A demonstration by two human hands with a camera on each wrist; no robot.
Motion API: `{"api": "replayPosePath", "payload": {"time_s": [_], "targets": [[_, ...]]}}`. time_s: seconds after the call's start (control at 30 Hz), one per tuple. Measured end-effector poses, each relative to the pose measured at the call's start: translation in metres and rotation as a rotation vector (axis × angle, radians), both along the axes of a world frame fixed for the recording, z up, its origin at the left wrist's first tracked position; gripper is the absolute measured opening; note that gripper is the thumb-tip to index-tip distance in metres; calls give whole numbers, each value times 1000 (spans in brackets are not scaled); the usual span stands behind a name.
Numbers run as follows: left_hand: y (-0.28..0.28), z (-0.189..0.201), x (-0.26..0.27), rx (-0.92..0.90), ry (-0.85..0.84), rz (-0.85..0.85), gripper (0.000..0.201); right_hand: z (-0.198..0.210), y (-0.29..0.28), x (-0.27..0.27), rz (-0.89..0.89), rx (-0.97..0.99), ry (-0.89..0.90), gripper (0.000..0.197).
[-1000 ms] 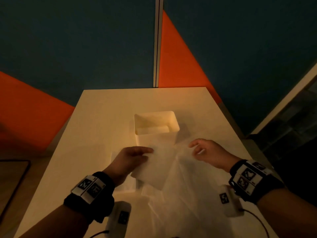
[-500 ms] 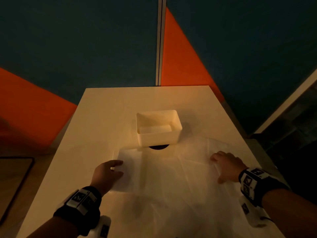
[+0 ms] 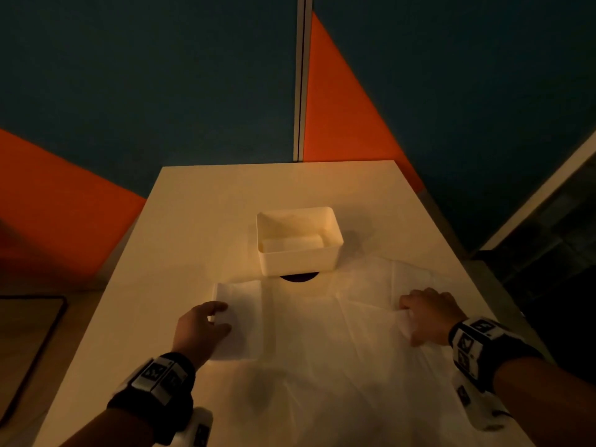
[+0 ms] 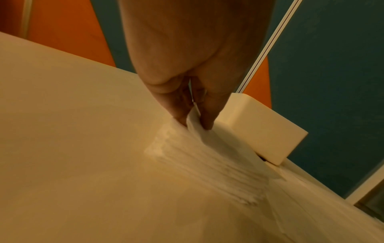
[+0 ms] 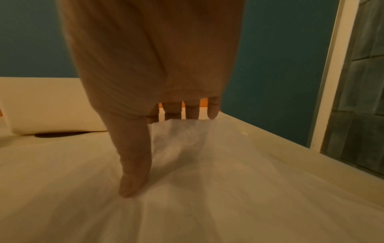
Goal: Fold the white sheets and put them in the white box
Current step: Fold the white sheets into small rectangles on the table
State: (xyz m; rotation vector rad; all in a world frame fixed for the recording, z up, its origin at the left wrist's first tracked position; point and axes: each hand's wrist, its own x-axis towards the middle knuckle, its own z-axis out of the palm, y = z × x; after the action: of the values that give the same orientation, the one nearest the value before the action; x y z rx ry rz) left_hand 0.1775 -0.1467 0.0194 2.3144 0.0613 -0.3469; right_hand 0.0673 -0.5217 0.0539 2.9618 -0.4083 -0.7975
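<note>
A thin white sheet (image 3: pixel 322 337) lies spread on the near half of the table, reaching up to the white box (image 3: pixel 300 264). The box is open on top, and a folded white sheet (image 3: pixel 292 243) lies flat inside it. My left hand (image 3: pixel 219 317) pinches the spread sheet's left edge between thumb and finger. The left wrist view shows that pinch (image 4: pixel 194 125) with the sheet (image 4: pixel 207 164) pulled up and the box (image 4: pixel 259 131) just behind. My right hand (image 3: pixel 408 317) grips a raised fold near the sheet's right side, fingers curled over it. In the right wrist view the sheet (image 5: pixel 207 164) rises to the fingers (image 5: pixel 191 110).
The cream table (image 3: pixel 209 221) has bare surface to the left of and behind the box. A dark round patch (image 3: pixel 300 278) shows under the box's front. The table's right edge (image 3: pixel 477 279) runs close to my right hand. A dark-framed object (image 3: pixel 48 333) lies on the floor at left.
Both hands left the middle near the box and moved apart to the sheet's left and right sides. In the last half second their fingers closed on the sheet.
</note>
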Motion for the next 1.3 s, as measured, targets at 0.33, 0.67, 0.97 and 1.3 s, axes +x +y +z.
{"api": "replayPosePath", "payload": {"time_s": [0.33,0.67,0.97,1.3], "targets": [[2,-7,5,159,-18,-79,37,33,1,2,-2,68,69,10],[-33,36,-7,152,-178,-299,42,99,18,19,-401,790,-328,9],[-84,89,-28,-747,714,-427,57,84,83,13,-732,1500,-613,18],[-91,92,-22,-915,404,-254,30,69,86,10,-715,1643,-571,30]]}}
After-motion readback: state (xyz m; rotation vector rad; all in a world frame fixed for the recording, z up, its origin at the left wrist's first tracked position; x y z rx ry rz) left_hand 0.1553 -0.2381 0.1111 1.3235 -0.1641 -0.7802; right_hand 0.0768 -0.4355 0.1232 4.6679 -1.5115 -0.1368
